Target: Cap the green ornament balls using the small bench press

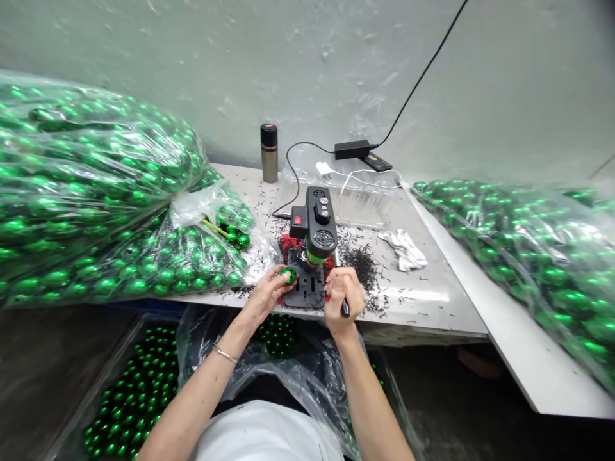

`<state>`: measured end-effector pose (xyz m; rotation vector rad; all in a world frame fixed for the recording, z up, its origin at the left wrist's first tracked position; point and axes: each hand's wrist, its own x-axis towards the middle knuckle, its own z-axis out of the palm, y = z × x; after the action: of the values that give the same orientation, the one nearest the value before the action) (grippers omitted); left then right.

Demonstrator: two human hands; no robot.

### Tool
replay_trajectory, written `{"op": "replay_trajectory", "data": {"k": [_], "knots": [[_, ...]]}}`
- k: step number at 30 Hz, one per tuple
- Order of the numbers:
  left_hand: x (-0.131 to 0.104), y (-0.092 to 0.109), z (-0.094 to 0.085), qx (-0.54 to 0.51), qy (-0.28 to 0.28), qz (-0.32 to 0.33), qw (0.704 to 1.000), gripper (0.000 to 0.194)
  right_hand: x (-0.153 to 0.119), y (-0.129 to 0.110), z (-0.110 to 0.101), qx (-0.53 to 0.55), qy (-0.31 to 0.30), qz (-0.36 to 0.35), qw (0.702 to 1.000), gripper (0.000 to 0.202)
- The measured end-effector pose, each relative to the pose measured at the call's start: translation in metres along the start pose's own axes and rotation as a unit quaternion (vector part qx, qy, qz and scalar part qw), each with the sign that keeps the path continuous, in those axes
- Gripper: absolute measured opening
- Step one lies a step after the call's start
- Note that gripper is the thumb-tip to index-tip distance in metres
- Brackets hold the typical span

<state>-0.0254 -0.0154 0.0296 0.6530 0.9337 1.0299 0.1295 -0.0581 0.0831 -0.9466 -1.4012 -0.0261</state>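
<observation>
A shiny green ball (289, 276) sits in the fingers of my left hand (267, 291), just left of a small black bench drill press (321, 221). The ball is beside the machine's slotted base plate (305, 291), below and left of its head. My right hand (344, 296) is wrapped round the machine's lever handle (345, 308), whose black end sticks out under the fist. Under the head, the working tip is partly hidden. Black shavings (360, 262) and some red bits (289, 243) lie around the base.
Large clear bags of green balls lie at left (96, 205) and right (523, 256). Behind the machine stand a flask (270, 153), a power adapter (353, 149) and a clear plastic tray (365, 208). White gloves (404, 250) lie at right. Below the table edge are more bagged balls (139, 384).
</observation>
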Motion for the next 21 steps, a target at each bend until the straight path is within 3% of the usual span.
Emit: {"op": "replay_trajectory", "data": {"k": [4,12,18,21], "knots": [[0.004,0.004,-0.003,0.034,0.02,0.015,0.999,0.051,0.013,-0.009,-0.003,0.003,-0.007,0.025,1.0,0.031],[0.015,0.002,-0.002,0.0,0.013,0.01,1.0,0.038,0.054,-0.027,-0.008,-0.017,-0.047,0.043,0.998,0.035],[0.018,-0.006,0.009,0.11,0.002,0.088,0.99,0.047,0.057,-0.026,-0.008,-0.016,-0.053,0.037,0.998,0.034],[0.02,-0.014,0.011,0.214,0.012,0.178,0.961,0.039,0.054,-0.025,-0.008,-0.012,-0.047,0.03,0.998,0.034]]}}
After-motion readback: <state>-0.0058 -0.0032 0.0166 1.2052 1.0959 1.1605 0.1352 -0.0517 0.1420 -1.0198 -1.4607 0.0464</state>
